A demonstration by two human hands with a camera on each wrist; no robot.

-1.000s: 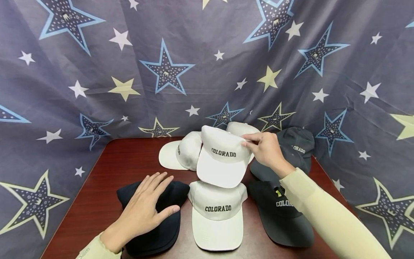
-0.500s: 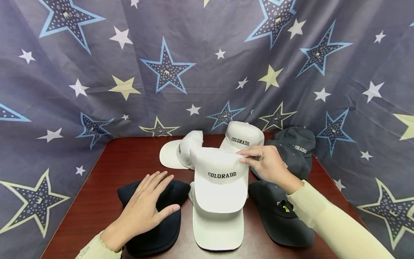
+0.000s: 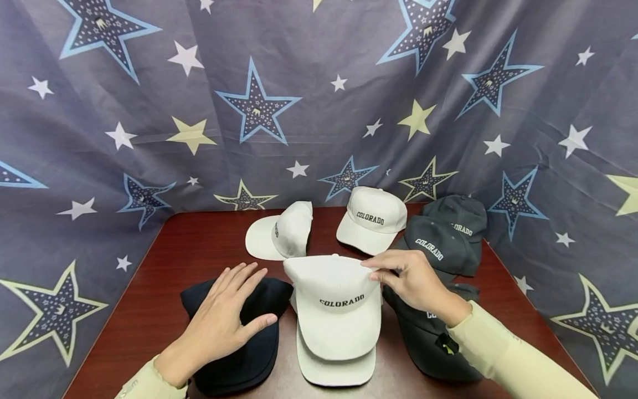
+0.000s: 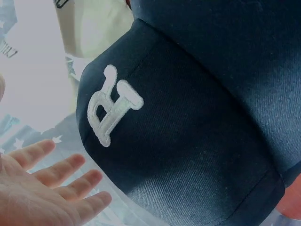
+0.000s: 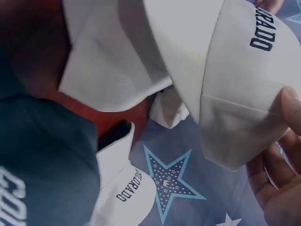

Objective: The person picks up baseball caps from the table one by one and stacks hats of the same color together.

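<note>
A white cap point(image 3: 339, 321) lettered COLORADO overlaps another white cap point(image 3: 336, 374) at the table's front middle, covering all but its brim and a bit of its side. My right hand point(image 3: 411, 280) pinches the upper cap by its crown's right edge, thumb against fingers; the right wrist view shows the same grip on the cap point(image 5: 254, 84). On the left, my left hand point(image 3: 219, 324) lies over a dark navy cap point(image 3: 261, 352) with its fingers straight and spread. The left wrist view shows a white raised letter on that navy cap point(image 4: 178, 122), beside the outstretched fingers.
Behind are a white cap point(image 3: 286, 230) turned sideways and another white COLORADO cap point(image 3: 374, 219). At right stand dark grey caps, one point(image 3: 433, 244) overlapping another point(image 3: 461, 213), plus a black cap point(image 3: 433, 349) nearer the front. A star-patterned cloth point(image 3: 319, 111) hangs behind the reddish-brown table point(image 3: 214, 238).
My right hand has brought the white cap down and toward me, from above the back row onto the front white cap. The back white cap has come into view. My left hand stays still.
</note>
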